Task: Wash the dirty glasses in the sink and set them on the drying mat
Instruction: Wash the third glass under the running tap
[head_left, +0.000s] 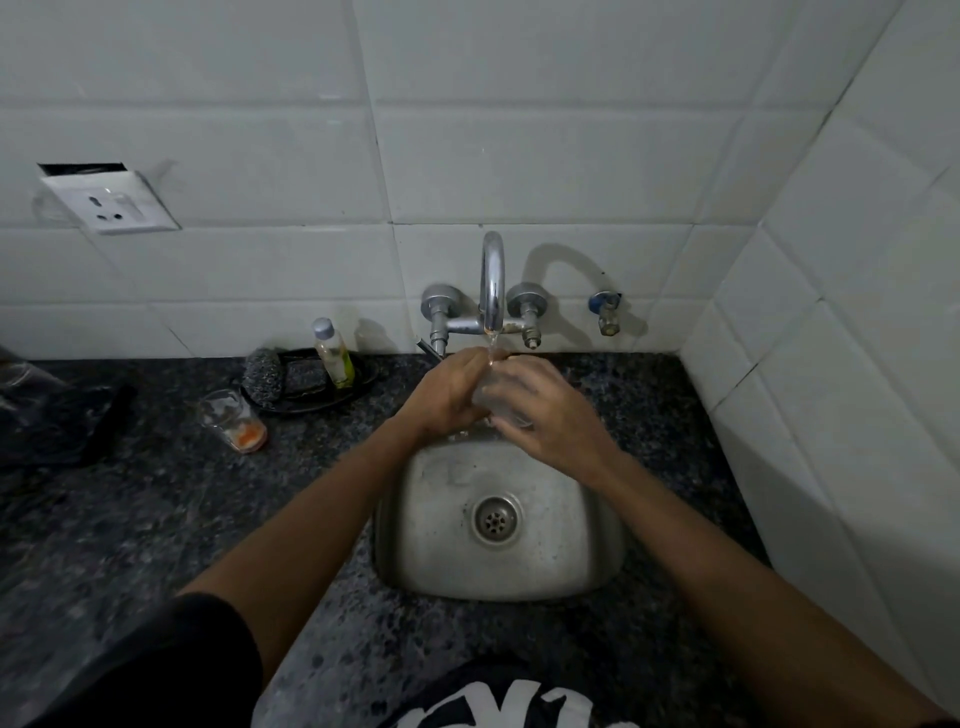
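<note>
Both of my hands hold a clear glass (501, 402) under the running tap (492, 280), above the back edge of the steel sink (447, 519). My right hand (545, 415) wraps its fingers round the glass from the right. My left hand (449, 395) curls against it from the left. Water falls from the spout onto the glass between my hands. A second glass (232, 420) with orange residue at its bottom stands on the dark counter to the left. A dark mat (62, 421) lies at the far left of the counter.
A black dish (363, 387) behind the dirty glass holds a steel scrubber (265, 375), a sponge and a small soap bottle (334, 353). A wall socket (109, 200) sits on the tiles at the left. White tiled walls close in at the back and right.
</note>
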